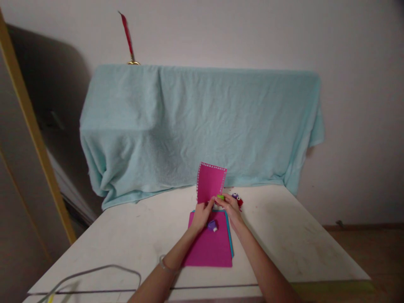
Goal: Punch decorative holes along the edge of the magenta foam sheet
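My left hand holds a small pink sheet upright by its lower edge; the sheet has a row of punched holes along its border. My right hand grips a small green punch at the sheet's lower right corner. Below the hands a stack of pink sheets lies flat on the table, with a blue sheet showing at its right edge. A purple punch rests on the stack near my left wrist.
A white table carries everything. More small punches, purple and red, lie just right of my right hand. A light blue cloth drapes a large object behind the table. A grey cable loops at the front left.
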